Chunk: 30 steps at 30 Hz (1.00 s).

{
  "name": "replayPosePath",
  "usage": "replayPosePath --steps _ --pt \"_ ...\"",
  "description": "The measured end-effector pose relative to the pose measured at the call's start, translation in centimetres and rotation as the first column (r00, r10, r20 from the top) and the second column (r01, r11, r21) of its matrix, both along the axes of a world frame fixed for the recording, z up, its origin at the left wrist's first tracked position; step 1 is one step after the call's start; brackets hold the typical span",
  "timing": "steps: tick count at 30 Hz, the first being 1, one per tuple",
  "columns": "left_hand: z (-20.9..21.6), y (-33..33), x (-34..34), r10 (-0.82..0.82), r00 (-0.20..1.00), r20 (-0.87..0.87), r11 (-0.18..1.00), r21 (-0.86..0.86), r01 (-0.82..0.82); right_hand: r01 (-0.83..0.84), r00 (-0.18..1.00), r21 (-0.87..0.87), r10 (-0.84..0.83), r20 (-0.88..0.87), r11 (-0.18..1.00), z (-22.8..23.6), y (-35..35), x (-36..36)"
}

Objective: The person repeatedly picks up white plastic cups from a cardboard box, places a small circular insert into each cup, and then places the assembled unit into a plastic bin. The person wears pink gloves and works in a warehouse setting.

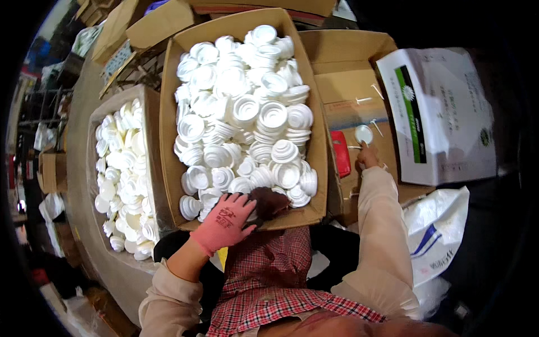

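Note:
My left hand (224,221), in a pink glove with dark fingertips, is at the near edge of a big cardboard box (168,106). Between its fingers and thumb sits a dark brown, soft-looking piece (271,203), whose kind I cannot make out. White ridged round caps (245,109) fill that box, many of them stacked. My right hand (369,156) is bare and reaches over a shallow cardboard box (343,73) on the right. Its fingers are closed at the lower edge of a white round disc (364,134). A red object (340,154) lies left of this hand.
Several thin white stick-like pieces (377,128) lie in the shallow box. A white printed carton (449,112) leans at its right, above a white plastic bag (438,230). At left stands another box (150,106) of white and cream caps. More cardboard (160,25) is behind.

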<state>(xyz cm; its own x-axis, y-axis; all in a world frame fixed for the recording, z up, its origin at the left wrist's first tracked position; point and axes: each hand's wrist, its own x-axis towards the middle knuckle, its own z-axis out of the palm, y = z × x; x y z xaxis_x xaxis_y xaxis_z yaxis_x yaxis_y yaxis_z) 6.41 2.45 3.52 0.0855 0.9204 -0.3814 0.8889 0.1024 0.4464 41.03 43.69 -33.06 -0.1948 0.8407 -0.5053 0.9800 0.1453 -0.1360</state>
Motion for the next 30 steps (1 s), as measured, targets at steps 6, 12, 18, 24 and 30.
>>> replayPosePath --steps 6,12,18,24,30 --pt "0.3 -0.7 1.5 0.010 0.999 -0.048 0.999 -0.036 -0.011 -0.180 0.956 0.059 0.161 0.246 0.982 1.7 -5.7 -2.6" --pt "0.6 -1.3 2.1 0.019 0.998 -0.062 0.999 0.038 -0.016 -0.193 0.980 0.136 0.197 -0.017 0.972 2.5 -4.4 0.8" --pt "0.9 -1.6 1.9 0.029 1.000 -0.011 0.983 0.182 -0.026 0.138 0.586 -0.731 -0.650 -0.484 0.669 14.3 2.1 3.6" --pt "4.0 -1.4 0.2 0.289 0.931 0.223 0.689 0.626 -0.365 -0.381 0.356 -0.577 -0.461 -0.813 0.723 37.2 -13.1 -11.6" --pt "4.5 -2.3 -3.3 0.191 0.955 0.225 0.626 0.722 -0.295 -0.651 0.326 -0.487 -0.365 -0.872 0.582 40.4 -26.1 -20.9"
